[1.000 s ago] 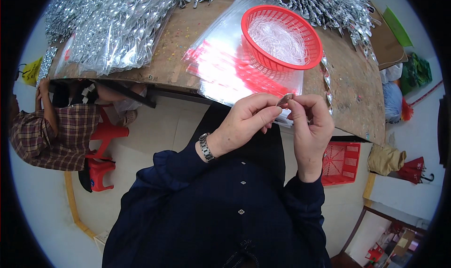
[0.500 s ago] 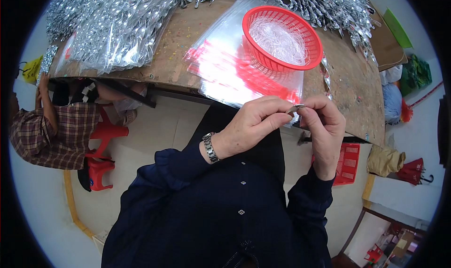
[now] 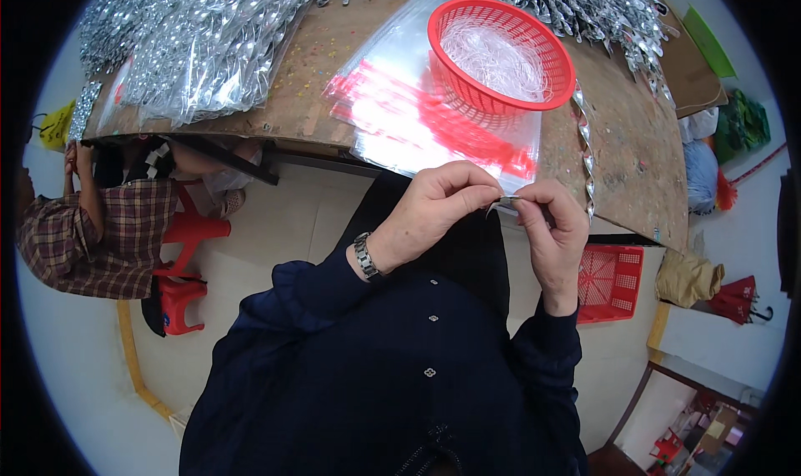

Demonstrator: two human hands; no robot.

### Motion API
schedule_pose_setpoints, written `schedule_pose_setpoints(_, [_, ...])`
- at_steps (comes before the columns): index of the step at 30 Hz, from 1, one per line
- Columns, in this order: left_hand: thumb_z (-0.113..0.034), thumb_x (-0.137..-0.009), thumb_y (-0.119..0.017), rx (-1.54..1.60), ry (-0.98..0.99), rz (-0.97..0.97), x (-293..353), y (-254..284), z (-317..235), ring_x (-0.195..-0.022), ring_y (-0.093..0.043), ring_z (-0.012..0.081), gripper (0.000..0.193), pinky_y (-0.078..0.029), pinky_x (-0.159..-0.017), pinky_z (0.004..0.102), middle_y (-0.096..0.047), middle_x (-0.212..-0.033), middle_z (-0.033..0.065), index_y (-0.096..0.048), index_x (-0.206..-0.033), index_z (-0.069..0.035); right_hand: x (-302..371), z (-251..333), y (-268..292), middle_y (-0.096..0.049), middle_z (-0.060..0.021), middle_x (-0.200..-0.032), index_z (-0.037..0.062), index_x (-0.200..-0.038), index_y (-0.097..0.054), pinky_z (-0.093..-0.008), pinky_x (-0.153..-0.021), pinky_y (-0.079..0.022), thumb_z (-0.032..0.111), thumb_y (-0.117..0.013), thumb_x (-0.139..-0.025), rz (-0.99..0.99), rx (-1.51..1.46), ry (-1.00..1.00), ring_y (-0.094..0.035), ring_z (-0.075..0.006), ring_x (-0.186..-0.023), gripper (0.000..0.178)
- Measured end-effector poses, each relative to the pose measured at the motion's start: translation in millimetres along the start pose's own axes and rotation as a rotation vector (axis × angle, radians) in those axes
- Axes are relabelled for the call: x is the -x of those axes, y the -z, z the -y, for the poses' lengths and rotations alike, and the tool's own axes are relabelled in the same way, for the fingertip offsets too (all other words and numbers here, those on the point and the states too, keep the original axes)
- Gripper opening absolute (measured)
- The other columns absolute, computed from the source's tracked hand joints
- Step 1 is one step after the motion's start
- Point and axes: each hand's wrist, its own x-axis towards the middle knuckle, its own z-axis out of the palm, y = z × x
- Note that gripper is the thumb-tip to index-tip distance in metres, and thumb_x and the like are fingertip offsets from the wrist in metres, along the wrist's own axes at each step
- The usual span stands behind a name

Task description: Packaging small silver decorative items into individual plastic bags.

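Note:
My left hand (image 3: 430,213) and my right hand (image 3: 554,236) meet just off the table's front edge, both closed in a pinch. Between their fingertips is the end of a thin silver strip (image 3: 502,201); most of it is hidden by the fingers. A twisted silver strip (image 3: 586,146) runs along the table to the right of the basket, down towards my right hand; I cannot tell whether it is the same piece. Beyond my hands lie clear plastic bags (image 3: 392,146) with red bands. On them stands a red basket (image 3: 563,88) of fine clear threads (image 3: 492,63).
Bundles of silver twisted strips (image 3: 209,50) cover the table's (image 3: 313,67) back left, and more strips (image 3: 584,9) its back right. A red crate (image 3: 613,284) stands on the floor at right. Another person (image 3: 100,234) sits at left beside red stools (image 3: 179,301).
Both hands have shifted slightly left, still pinching the silver strip. More of the twisted strip right of the basket now shows.

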Motion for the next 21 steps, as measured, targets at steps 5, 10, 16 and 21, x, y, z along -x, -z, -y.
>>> schedule_pose_setpoints(5, [-0.008, -0.091, -0.055, 0.015, 0.040, -0.004, 1.3, -1.7, -1.3, -0.082, -0.053, 0.0061, 0.013, -0.043, -0.076, 0.0207, -0.061, -0.088, 0.0001, -0.063, -0.096, 0.001, 6.0, -5.6, -2.7, -0.056, -0.0025, -0.079, -0.0018, -0.086, -0.059, -0.0197, -0.058, -0.041, -0.005, -0.059, -0.084, 0.003, -0.022, -0.029, -0.051, -0.0075, -0.065, 0.003])
schedule_pose_setpoints(10, [-0.008, -0.091, -0.055, 0.002, 0.031, -0.004, 3.6, 0.0, 3.5, -0.079, -0.051, 0.0058, 0.011, -0.042, -0.074, 0.0205, -0.059, -0.083, -0.0009, -0.062, -0.091, 0.001, 9.4, -5.4, -8.2, -0.058, -0.0062, -0.074, -0.0006, -0.082, -0.061, -0.0243, -0.058, -0.042, -0.002, -0.063, -0.081, -0.011, -0.046, -0.051, -0.055, -0.0127, -0.062, 0.003])
schedule_pose_setpoints(16, [-0.007, -0.092, -0.053, -0.145, -0.041, -0.050, 3.8, 6.2, -2.5, -0.080, -0.053, 0.0066, 0.009, -0.043, -0.074, 0.0208, -0.058, -0.084, 0.0001, -0.059, -0.089, 0.000, 11.9, -4.3, -12.4, -0.060, -0.0050, -0.074, -0.0001, -0.093, -0.062, -0.0228, -0.056, -0.042, -0.001, -0.063, -0.082, 0.020, -0.043, -0.116, -0.053, -0.0101, -0.060, 0.011])
schedule_pose_setpoints(21, [-0.006, -0.093, -0.052, -0.115, -0.100, -0.101, 1.8, 15.1, -13.3, -0.081, -0.055, 0.0085, 0.009, -0.045, -0.075, 0.0217, -0.059, -0.088, 0.0023, -0.058, -0.092, 0.000, 13.1, 7.4, -1.7, -0.060, -0.0026, -0.078, 0.0022, -0.110, -0.056, -0.0170, -0.052, -0.036, 0.003, -0.057, -0.088, 0.143, -0.199, -0.377, -0.049, -0.0033, -0.061, 0.023])
